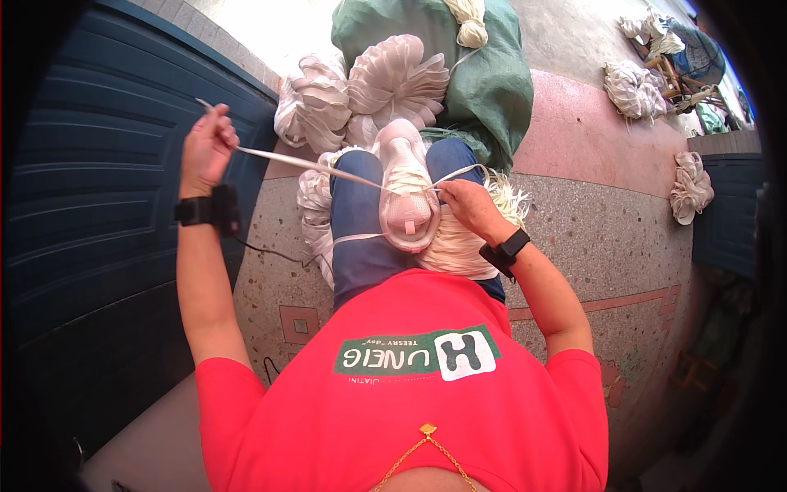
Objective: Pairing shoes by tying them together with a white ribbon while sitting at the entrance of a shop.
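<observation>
A pale pink sneaker (407, 215) is held between my knees, its lacing facing up. From the lacing a white shoelace (307, 164) runs taut to the left, up to my left hand (209, 152). That hand is raised beside the dark blue door, its fingers closed on the lace, with the tip poking out past them. At the sneaker's right edge, my right hand (475, 209) pinches the lace close to the eyelets; its fingertips partly hide the spot. More lace loops over my right thigh, and another strand lies across my left thigh.
Bundles of pale pink shoe parts (398, 78) are heaped beyond my knees, against a large green sack (496, 74). A hank of cream laces (471, 25) lies on the sack. The dark blue panelled door (106, 164) stands close on my left. Further bundles (691, 189) lie at the right.
</observation>
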`<state>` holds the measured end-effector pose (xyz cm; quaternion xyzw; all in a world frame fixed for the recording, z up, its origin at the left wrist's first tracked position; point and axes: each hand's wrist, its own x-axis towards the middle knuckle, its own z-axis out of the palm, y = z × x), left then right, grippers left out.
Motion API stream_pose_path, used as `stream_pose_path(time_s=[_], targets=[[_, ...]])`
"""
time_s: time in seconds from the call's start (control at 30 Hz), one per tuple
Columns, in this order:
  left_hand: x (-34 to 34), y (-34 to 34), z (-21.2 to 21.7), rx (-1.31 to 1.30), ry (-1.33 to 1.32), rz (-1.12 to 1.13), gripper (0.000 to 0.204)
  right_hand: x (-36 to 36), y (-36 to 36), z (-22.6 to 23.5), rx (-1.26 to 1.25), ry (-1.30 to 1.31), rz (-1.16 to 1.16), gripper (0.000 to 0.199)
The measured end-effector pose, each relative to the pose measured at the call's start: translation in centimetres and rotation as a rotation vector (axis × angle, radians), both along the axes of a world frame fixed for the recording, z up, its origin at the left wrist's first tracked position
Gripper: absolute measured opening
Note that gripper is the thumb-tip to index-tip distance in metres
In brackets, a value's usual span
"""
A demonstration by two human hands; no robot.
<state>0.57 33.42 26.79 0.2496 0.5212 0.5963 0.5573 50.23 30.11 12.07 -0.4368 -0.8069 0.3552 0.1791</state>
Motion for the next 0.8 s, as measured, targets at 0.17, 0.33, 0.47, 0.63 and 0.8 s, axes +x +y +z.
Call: stream_pose_path(time_s=[0.17, 0.33, 0.47, 0.63, 0.8], targets=[[9.7, -5.3, -7.9, -0.192, 0.603, -0.326, 0.019, -0.4, 0.4, 0.1, 0.041, -0.161, 0.045, 0.019], [18.5, -10.2, -11.5, -0.153, 0.814, -0.605, 0.022, -0.7, 0.3, -0.1, 0.129, -0.254, 0.078, 0.018], [20.4, -11.1, -13.7, 0.036, 1.234, -0.533, 0.017, -1.2, 0.3, 0.3, 0.376, -0.407, 0.211, 0.014], [21.0, -10.1, -14.4, 0.223, 1.480, -0.429, 0.013, -2.5, 0.8, 1.5, 0.520, -0.522, 0.344, 0.011], [21.0, -10.2, -14.2, 0.257, 1.535, -0.483, 0.010, -2.5, 1.4, 0.8, 0.429, -0.465, 0.320, 0.011]])
